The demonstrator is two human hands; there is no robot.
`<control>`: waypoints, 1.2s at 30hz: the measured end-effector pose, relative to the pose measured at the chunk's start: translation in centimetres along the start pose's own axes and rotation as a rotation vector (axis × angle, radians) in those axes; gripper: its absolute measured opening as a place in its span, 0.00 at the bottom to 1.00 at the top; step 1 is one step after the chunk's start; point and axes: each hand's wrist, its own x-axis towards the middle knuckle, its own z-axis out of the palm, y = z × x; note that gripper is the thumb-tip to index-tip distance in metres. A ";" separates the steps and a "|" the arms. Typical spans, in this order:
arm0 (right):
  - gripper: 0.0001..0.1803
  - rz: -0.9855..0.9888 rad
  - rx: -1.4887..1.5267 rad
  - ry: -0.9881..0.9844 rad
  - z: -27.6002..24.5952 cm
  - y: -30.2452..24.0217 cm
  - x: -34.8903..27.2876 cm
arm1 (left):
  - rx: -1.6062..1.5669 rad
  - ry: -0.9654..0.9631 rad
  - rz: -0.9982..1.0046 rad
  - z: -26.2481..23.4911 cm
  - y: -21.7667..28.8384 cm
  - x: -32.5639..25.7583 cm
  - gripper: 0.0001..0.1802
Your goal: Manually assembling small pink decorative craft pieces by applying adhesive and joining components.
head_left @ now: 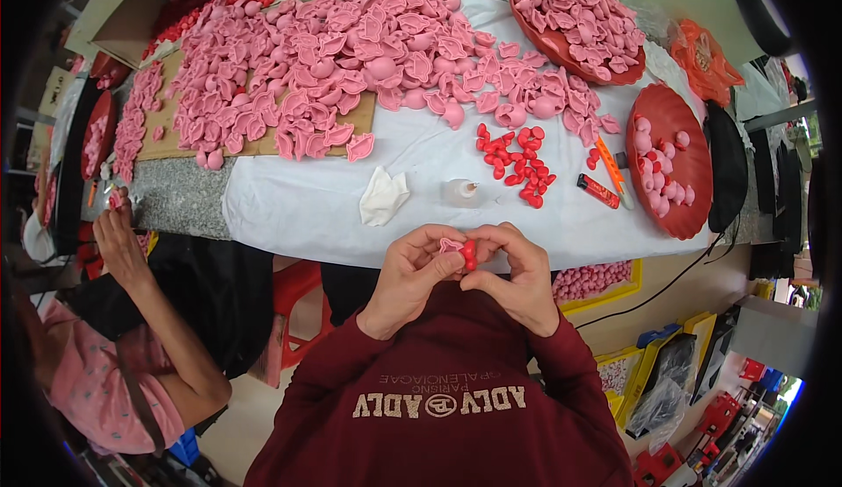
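Close in front of my chest, both hands meet near the table's front edge. My left hand (pixel 405 278) is closed on a small pink hollow plastic piece (pixel 450 246) with a wavy rim. My right hand (pixel 519 278) pinches a glossy red rounded piece (pixel 470 254), which touches or nearly touches the pink one; whether they are joined I cannot tell. Just beyond my hands stand a small clear bottle (pixel 460 193) and a crumpled white tissue (pixel 383 196). Several loose red pieces (pixel 522 162) lie on the white cloth (pixel 298 193) farther out.
A large heap of pink pieces (pixel 333 57) covers the table's far side. More fill a red tray (pixel 561 44) at the back. At right, a red tray (pixel 671 136) holds pink assembled pieces, beside a red lighter (pixel 598 190) and orange cutter (pixel 609 164). A co-worker (pixel 132 347) sits at left.
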 end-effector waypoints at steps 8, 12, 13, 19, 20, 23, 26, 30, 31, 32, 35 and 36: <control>0.24 -0.195 -0.411 0.037 0.4 -1.8 0.3 | -0.043 -0.058 -0.005 -0.7 -0.2 0.0 0.11; 0.22 -0.109 -0.284 -0.002 -0.4 -2.0 0.0 | 0.384 -0.059 0.029 0.3 1.2 -0.6 0.15; 0.19 -0.128 -0.304 -0.013 -0.5 -1.8 -0.2 | 0.385 -0.060 0.029 0.8 1.6 -0.8 0.15; 0.08 -0.112 -0.294 0.079 1.2 -1.0 -1.2 | 0.824 -0.044 0.097 1.1 1.5 -1.4 0.18; 0.07 -0.075 -0.238 0.250 2.0 -0.7 -1.2 | 0.594 0.032 0.136 1.1 0.9 -1.5 0.17; 0.07 -0.105 -0.149 0.329 3.1 1.0 -0.9 | 0.232 0.183 0.174 1.1 -0.2 -1.5 0.15; 0.07 -0.105 -0.100 0.361 4.1 0.9 -0.6 | 0.080 0.279 0.205 0.9 -1.0 -1.4 0.14; 0.11 -0.118 -0.118 0.326 3.3 1.2 -0.5 | 0.203 0.262 0.276 0.1 -0.2 -1.3 0.15; 0.11 -0.120 -0.120 0.321 2.9 1.1 -0.4 | 0.201 0.264 0.280 -0.2 0.2 -1.4 0.15; 0.14 -0.126 -0.264 0.417 2.5 1.0 0.1 | 0.218 0.248 0.248 -0.4 0.7 -1.4 0.15; 0.20 -0.169 -0.505 0.484 2.0 0.9 2.1 | 0.226 0.221 0.185 -1.6 1.3 -1.4 0.16; 0.23 -0.204 -0.597 0.455 2.1 0.9 2.7 | 0.220 0.213 0.154 -2.0 1.3 -1.4 0.17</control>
